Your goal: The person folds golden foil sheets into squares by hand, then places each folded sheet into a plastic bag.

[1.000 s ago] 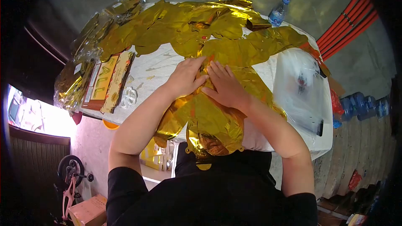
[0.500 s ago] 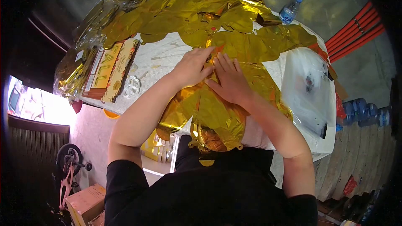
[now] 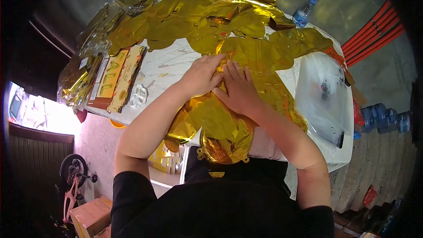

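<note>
Gold foil sheets [image 3: 220,123] lie flattened across the white-covered table and hang over its near edge. My left hand [image 3: 202,75] rests on the foil at the middle, fingers stretched towards the far side. Beside it, my right hand [image 3: 238,88] lies flat on the same foil with fingers spread; the thumbs and fingertips of both come close together. A wider gold foil piece [image 3: 172,20] with rounded lobes spreads across the far part of the table.
Printed cards [image 3: 115,77], white ribbon [image 3: 139,96] and clear bags of foil [image 3: 81,79] are on the left. On the right are a clear plastic bag [image 3: 321,92] and a water bottle [image 3: 304,13]. A cardboard box [image 3: 91,213] stands on the floor.
Both hands have shifted slightly left and towards me, still on the foil. The foil's near end has moved a little left and down.
</note>
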The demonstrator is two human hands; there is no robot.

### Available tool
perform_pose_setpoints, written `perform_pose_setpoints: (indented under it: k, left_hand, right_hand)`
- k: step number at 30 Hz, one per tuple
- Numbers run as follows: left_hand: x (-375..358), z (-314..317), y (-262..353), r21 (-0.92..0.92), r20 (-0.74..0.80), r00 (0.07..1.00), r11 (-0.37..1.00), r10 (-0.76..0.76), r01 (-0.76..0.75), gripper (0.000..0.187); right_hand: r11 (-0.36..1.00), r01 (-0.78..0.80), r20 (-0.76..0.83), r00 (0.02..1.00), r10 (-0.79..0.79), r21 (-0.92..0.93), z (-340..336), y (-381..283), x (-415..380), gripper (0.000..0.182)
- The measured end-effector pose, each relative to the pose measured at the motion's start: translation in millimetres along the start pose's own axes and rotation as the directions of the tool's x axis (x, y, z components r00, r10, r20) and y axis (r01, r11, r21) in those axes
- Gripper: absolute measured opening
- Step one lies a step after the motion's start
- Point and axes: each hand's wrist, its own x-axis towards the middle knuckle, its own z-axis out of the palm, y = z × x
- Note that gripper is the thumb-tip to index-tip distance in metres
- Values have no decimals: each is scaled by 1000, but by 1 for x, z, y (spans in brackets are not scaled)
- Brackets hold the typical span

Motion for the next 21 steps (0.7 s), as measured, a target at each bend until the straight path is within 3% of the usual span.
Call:
perform_pose_setpoints:
  k: [4,7,10,12,14,16,17,19,20,21]
  left_hand:
    - [1,-6,1,-30,36,998,998,-49,50,57]
    - [-1,-16,1,-90,-30,1000,996,-4,1,50]
    - [-20,-48,27,65,-145,989,997,-31,41,32]
    - [-43,-76,65,-75,61,952,950,-300,304,23]
    - [-77,-81,77,-192,211,945,937,-251,292,20]
    - [-105,-89,98,-237,481,826,864,-293,444,25]
    - [-120,-85,102,-237,482,823,859,-301,453,25]
    - [-147,-70,106,-259,588,724,763,-362,592,31]
    - [-157,-60,107,-261,585,722,758,-368,598,31]
    - [-165,-48,108,-223,486,738,750,-468,623,33]
  right_hand:
    - [1000,12,-20,1000,-12,-17,4,2,0,76]
    - [999,24,-67,997,-25,-25,10,4,-1,75]
    - [999,32,-89,995,-34,-14,11,4,-1,75]
    - [999,30,-82,996,-31,-15,9,3,-2,75]
    - [999,30,-76,997,-31,-15,8,3,-1,75]
    - [1000,23,-88,996,-23,3,8,3,-1,75]
    - [1000,29,-81,996,-28,8,8,3,-1,75]
    - [999,37,-88,995,-37,-3,8,4,-1,74]
    - [999,45,-83,996,-45,-1,7,4,-1,74]
    - [999,37,-80,996,-37,1,6,3,-1,74]
